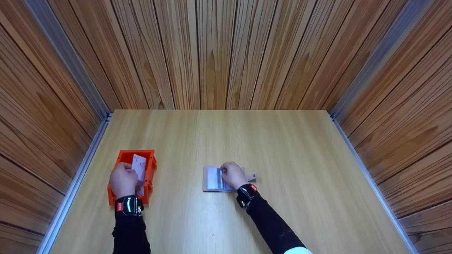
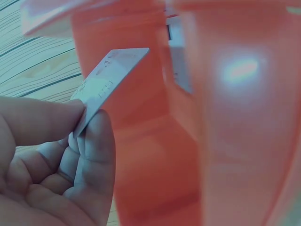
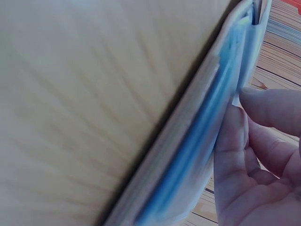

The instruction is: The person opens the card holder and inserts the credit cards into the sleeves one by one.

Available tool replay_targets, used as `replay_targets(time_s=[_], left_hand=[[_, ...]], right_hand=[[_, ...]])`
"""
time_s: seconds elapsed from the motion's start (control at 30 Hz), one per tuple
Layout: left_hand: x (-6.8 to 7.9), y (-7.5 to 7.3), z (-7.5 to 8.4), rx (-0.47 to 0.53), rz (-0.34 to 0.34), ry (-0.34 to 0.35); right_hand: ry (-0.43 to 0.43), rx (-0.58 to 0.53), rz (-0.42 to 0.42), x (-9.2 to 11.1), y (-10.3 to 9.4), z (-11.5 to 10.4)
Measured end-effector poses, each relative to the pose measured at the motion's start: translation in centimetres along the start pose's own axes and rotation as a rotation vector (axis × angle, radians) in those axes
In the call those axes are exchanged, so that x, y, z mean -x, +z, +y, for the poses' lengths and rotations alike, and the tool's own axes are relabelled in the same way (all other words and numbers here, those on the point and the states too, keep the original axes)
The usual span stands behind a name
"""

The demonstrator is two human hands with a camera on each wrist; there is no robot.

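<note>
While apparently busy with a transfer at the bin (image 1: 137,151), pinching the wallet (image 1: 214,179), well right of the bin, with the right hand (image 1: 233,175); over the bin, gripping a card (image 1: 138,165) with the left hand (image 1: 123,180). Next, probably calls for keeping both steady.

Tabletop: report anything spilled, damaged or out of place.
Nothing looks spilled or damaged. The orange bin stands upright, and the card holder lies on the tabletop. Only a grey tab seems mildly odd, poking out at the holder's right; probably just its unfastened strap.
</note>
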State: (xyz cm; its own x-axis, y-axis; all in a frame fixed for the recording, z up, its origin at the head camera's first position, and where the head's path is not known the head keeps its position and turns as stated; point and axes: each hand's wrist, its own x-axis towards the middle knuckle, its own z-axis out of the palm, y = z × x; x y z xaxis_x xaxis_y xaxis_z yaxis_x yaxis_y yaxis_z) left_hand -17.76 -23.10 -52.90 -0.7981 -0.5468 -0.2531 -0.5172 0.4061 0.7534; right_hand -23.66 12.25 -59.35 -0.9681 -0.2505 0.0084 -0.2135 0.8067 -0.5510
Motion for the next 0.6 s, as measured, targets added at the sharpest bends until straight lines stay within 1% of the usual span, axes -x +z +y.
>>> replay_targets(time_s=[0.1, 0.23, 0.4, 0.6], left_hand=[[0.2, -0.4, 0.4, -0.011, 0.018, 0.016], [0.5, -1.0, 1.0, 0.005, 0.036, 0.028], [1.2, -1.6, 1.9, 0.025, 0.082, 0.086], [2.0, -2.2, 2.8, 0.065, 0.091, 0.118]], right_hand=[[-0.001, -0.002, -0.002, 0.0, 0.0, 0.0], [-0.007, 0.001, -0.005, 0.0, -0.1, -0.1], [0.001, -0.012, -0.008, 0.0, -0.1, -0.2], [-0.011, -0.014, 0.005, 0.0, 0.0, -0.1]])
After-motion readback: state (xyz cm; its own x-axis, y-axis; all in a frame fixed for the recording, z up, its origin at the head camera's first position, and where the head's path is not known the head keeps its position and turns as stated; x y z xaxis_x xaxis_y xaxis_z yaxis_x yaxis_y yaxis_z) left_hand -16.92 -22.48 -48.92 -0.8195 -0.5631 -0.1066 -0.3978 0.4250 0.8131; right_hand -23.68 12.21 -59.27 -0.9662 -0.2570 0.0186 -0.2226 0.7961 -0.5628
